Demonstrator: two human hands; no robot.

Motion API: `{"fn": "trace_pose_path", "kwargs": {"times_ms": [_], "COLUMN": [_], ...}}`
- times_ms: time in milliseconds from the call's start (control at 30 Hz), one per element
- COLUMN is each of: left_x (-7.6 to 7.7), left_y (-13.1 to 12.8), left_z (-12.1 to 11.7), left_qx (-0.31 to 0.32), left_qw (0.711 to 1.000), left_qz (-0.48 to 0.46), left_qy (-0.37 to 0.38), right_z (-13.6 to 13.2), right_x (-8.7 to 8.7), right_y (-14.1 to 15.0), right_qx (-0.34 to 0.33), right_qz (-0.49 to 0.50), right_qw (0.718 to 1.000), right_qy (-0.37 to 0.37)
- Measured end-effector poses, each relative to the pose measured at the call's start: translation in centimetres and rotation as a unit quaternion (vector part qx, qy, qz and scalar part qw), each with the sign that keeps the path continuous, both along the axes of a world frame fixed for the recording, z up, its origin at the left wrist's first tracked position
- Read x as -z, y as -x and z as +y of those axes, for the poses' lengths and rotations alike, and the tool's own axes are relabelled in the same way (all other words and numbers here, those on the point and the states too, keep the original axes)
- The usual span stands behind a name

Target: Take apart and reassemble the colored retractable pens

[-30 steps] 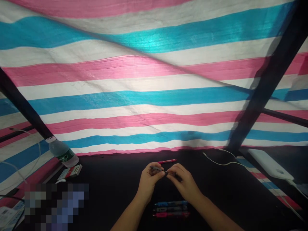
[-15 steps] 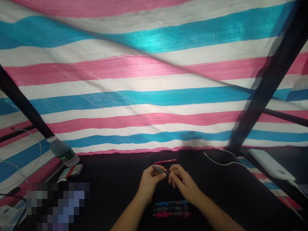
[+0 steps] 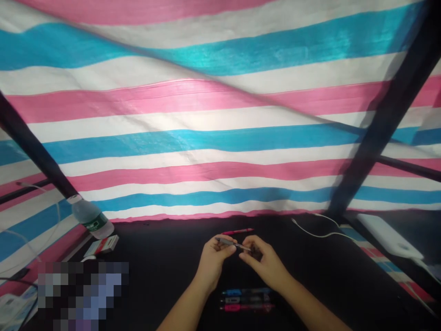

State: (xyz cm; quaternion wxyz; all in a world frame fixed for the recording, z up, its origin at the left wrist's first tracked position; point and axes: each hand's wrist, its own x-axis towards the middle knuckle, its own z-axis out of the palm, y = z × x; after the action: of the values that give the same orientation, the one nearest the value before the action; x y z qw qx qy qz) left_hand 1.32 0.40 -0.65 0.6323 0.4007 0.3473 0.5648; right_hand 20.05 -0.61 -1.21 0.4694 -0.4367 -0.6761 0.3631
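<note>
The left hand (image 3: pixel 214 257) held a grey pen (image 3: pixel 224 241) over the middle of the black tabletop (image 3: pixel 165 266), its thumb and fingers pinching the barrel. The pen lay tilted, its back end higher at the left and its thin front part running down toward the right, into the gap between the two hands. The right hand (image 3: pixel 263 259) was just beside it, thumb and fingers curled in and pinching a small dark piece (image 3: pixel 255 252). That piece was too dim to make out well, and I could not tell whether the thin tip of the pen touched it or only the fingertips.

Just beyond the hands, on the far side, a red pen (image 3: pixel 237 231) lay flat on the tabletop. On the near side, between the two forearms, three more pens lay side by side in a row: a blue pen (image 3: pixel 232 292) farthest, a dark pen (image 3: pixel 231 300) in the middle and a pink pen (image 3: pixel 237 307) nearest.

At the far left, a bottle (image 3: pixel 91 218) with a green label leaned over, and a small box (image 3: pixel 103 246) lay just in front of it. Nearer on the left, a patch was blurred into squares. On the right side lay a white cable (image 3: pixel 322 235) and, farther right, a white oblong device (image 3: pixel 389 236). A striped sheet (image 3: pixel 206 138) in pink, white and blue hung behind everything.
</note>
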Motion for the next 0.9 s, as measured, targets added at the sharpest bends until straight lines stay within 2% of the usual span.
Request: {"fn": "trace_pose_path", "kwargs": {"times_ms": [233, 433, 600, 800, 900], "left_x": [0.09, 0.16, 0.14, -0.10, 0.01], "left_y": [0.00, 0.02, -0.02, -0.01, -0.02], "left_z": [0.17, 0.22, 0.04, 0.06, 0.01], "left_qx": [0.005, -0.008, 0.014, -0.004, 0.012], "left_qw": [1.000, 1.000, 1.000, 1.000, 1.000], "left_qz": [-0.003, -0.002, 0.003, -0.010, -0.004], "left_qy": [0.008, 0.003, 0.011, 0.009, 0.013], "right_z": [0.03, -0.05, 0.06, -0.06, -0.19], "right_x": [-0.08, -0.15, -0.14, -0.29, -0.67], "right_y": [-0.16, -0.04, -0.18, 0.05, -0.07], "right_qx": [-0.026, 0.034, -0.025, 0.032, 0.008], "right_qz": [-0.027, -0.020, -0.036, -0.001, -0.025], "right_qw": [0.999, 0.999, 0.999, 0.999, 1.000], "right_qy": [0.017, -0.018, -0.004, -0.009, 0.006]}}
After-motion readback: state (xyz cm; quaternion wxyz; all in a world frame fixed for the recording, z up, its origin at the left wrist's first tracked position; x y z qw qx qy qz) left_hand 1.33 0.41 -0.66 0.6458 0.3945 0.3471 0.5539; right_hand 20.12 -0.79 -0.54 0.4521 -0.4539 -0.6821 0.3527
